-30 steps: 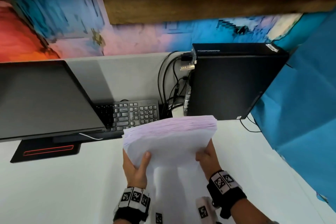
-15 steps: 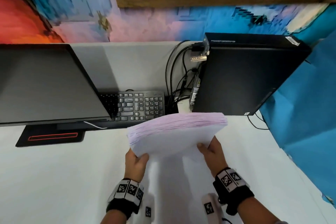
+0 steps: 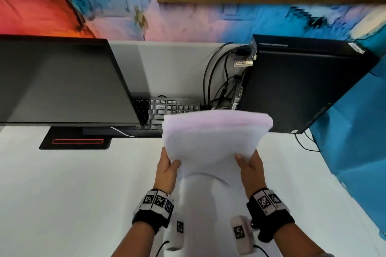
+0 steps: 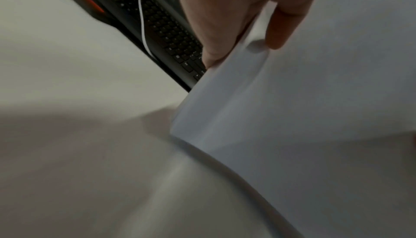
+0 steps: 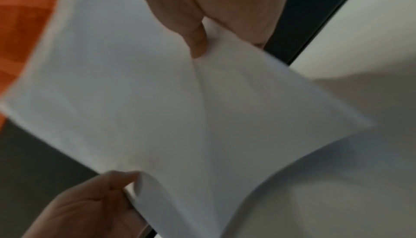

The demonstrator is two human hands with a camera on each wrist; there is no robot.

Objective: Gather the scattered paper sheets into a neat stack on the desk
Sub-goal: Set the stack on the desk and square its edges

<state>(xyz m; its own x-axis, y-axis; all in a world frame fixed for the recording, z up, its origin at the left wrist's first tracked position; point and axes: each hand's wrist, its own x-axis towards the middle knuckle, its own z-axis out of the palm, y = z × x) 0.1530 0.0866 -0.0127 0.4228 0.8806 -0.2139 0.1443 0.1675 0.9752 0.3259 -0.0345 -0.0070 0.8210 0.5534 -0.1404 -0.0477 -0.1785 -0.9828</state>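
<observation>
A thick stack of white paper sheets [image 3: 213, 137] stands tilted above the white desk [image 3: 73, 183], its top edge fanned toward the keyboard. My left hand [image 3: 168, 166] grips its left side, thumb on the near face. My right hand [image 3: 248, 162] grips the right side the same way. In the left wrist view the left hand [image 4: 236, 28] pinches the paper stack [image 4: 292, 108] at its edge. From the right wrist, the right hand [image 5: 202, 33] pinches the paper stack [image 5: 157, 99], and the left hand [image 5: 94, 204] holds the opposite side. The stack's lower edge rests near or on the desk; contact is unclear.
A dark monitor [image 3: 58, 81] on a black stand [image 3: 77, 140] is at the left. A black keyboard [image 3: 171, 110] lies behind the paper. A black computer tower [image 3: 302, 83] with cables [image 3: 217, 81] stands at the right, beside a blue cloth [image 3: 355, 152].
Both hands have kept their grip while the stack shifted slightly and its top edge blurred with motion. My head view tipped a little downward.
</observation>
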